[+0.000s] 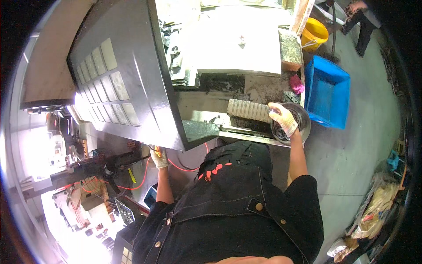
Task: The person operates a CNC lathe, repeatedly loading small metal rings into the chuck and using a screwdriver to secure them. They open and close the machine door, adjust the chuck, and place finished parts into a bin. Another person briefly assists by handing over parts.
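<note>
My left hand, in a pale glove, is out to the left by the lower edge of a large black door panel. Its fingers are closed around a small orange-and-black tool, mostly hidden by the glove and the panel. My right hand, gloved too, is over the round metal disc with holes in its face. Its thumb and fingertips come together at the right end of a ribbed grey metal block. Whatever is between those fingertips is too small to make out.
Beyond the block lies a brightly lit white surface. A pink cloth lies near the disc. To the right stand a blue bin and a yellow bucket. A red hose trails at the left. Another person's legs show far right.
</note>
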`<action>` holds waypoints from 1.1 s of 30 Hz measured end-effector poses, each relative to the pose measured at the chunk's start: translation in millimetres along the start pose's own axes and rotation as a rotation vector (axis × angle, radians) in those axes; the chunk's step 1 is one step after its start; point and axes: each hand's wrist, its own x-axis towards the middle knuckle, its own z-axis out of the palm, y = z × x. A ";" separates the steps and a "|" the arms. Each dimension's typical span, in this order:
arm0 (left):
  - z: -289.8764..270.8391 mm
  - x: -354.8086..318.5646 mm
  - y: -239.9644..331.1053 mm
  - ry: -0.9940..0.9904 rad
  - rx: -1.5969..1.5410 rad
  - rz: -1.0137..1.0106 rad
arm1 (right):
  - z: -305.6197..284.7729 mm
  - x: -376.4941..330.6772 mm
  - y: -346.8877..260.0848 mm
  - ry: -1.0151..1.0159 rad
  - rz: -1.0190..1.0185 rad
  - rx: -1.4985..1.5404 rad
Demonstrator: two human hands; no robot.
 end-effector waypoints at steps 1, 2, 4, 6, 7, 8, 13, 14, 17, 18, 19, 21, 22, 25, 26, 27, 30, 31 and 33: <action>3.0 -0.2 5.0 0.024 -0.288 -0.234 | -11.4 3.8 19.4 0.028 0.105 -0.092; 5.4 0.5 10.4 0.115 -0.579 -0.460 | -22.3 5.6 33.4 0.058 0.210 -0.183; 0.1 5.4 8.4 0.014 -0.288 -0.322 | -32.9 1.5 44.4 0.052 0.237 0.055; -7.6 15.9 10.4 -0.067 0.201 -0.015 | -39.0 -3.9 44.9 0.111 0.244 -0.127; -8.4 19.1 6.9 -0.104 0.268 0.045 | -39.4 -6.8 45.6 0.143 0.190 -0.280; -10.7 22.7 5.1 -0.142 0.334 0.106 | -39.5 -8.3 46.0 0.178 0.135 -0.432; -1.9 -7.1 -42.9 -0.060 0.008 -0.167 | -42.7 -5.4 70.4 0.314 -0.054 -0.856; 0.3 -8.1 -43.6 -0.039 0.036 -0.158 | -43.9 -7.1 74.8 0.322 -0.044 -0.861; 8.4 -6.7 -37.4 0.001 0.079 -0.199 | -41.6 -10.6 84.9 0.320 0.018 -0.826; 6.9 -3.4 -35.5 -0.053 0.216 -0.114 | -42.0 -8.5 86.5 0.288 0.064 -0.798; 1.9 -1.4 -36.7 -0.107 0.356 -0.028 | -39.2 -6.7 84.7 0.277 0.096 -0.747; 4.5 8.6 -10.4 -0.092 0.457 0.079 | -32.0 -7.4 76.3 0.288 0.076 -0.730; 4.0 10.8 -2.9 -0.053 0.452 0.129 | -28.0 -6.6 75.6 0.304 0.042 -0.718; 3.7 15.2 8.4 -0.002 0.447 0.196 | -19.6 -1.2 74.5 0.311 0.004 -0.718; 2.8 15.3 9.3 -0.011 0.432 0.201 | -18.1 -1.6 73.7 0.313 0.015 -0.731; 1.5 14.4 10.5 -0.019 0.415 0.205 | -16.1 -2.5 73.2 0.320 0.015 -0.736; 3.2 23.1 19.0 -0.012 0.415 0.230 | -13.8 -4.0 75.6 0.340 0.041 -0.663; 2.1 23.3 15.0 -0.036 0.424 0.216 | -9.8 -6.7 63.1 0.329 0.044 -0.689; 2.3 17.4 5.2 -0.040 0.372 0.151 | -11.8 -6.6 66.9 0.325 -0.006 -0.719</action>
